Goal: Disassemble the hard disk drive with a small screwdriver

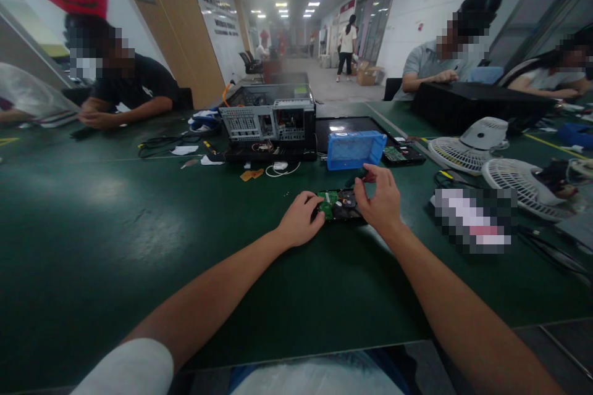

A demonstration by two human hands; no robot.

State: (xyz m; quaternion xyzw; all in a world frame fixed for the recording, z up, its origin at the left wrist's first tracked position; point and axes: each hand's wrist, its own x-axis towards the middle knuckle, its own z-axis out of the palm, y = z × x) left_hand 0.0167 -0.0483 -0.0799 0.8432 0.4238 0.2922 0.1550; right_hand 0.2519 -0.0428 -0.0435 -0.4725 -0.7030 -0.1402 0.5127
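Observation:
A hard drive [349, 215] lies on the green table in front of me, with its green circuit board [328, 199] on the left part facing up. My left hand [303, 219] grips the drive's left end, fingertips at the board's edge. Over the drive's right end, my right hand [380, 197] is closed in a pinch on what looks like a small screwdriver [356, 178] with a dark and red handle, held at a slant. Its tip is too small to make out. Just behind the drive a blue plastic bin [356, 151] stands on its side.
An opened computer case [266, 120] stands at the back, with a white cable [282, 168] before it. A flat black panel [345, 125] lies beside it. White fan parts [467, 145] and cables are at the right. Several people sit around the table [139, 247].

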